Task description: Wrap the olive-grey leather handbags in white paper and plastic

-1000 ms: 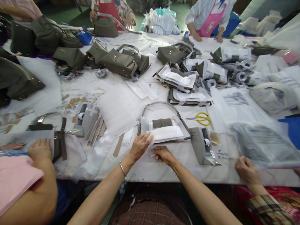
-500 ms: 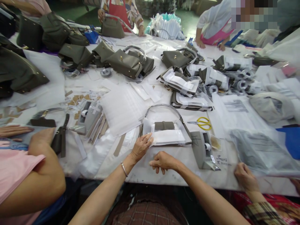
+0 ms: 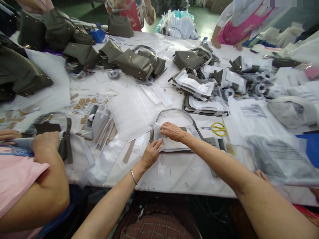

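A handbag [image 3: 174, 146] lies flat in front of me, partly covered by white wrapping sheet, its wrapped handle [image 3: 174, 110] arching away from me. My left hand [image 3: 152, 153] lies on the bag's near left corner, fingers stretched out over the white wrapping. Above it, my right hand [image 3: 172, 131] is on the bag's left side with fingers bent and drawn together at the wrapping. Whatever those fingers pinch, if anything, is too small to make out. My right forearm covers much of the grey tape dispenser [image 3: 221, 144] beside the bag.
Yellow-handled scissors [image 3: 219, 129] lie to the right. Another tape dispenser [image 3: 96, 119] and cardboard strips stand at left. White sheets [image 3: 132, 111] and olive handbags [image 3: 134, 64] fill the table beyond. A co-worker's arm [image 3: 50, 166] is close on my left; other people stand opposite.
My right hand has moved up and forward from the table's near side onto the bag's left part. My left hand stays at the corner. The right-hand neighbour's hand has drawn back.
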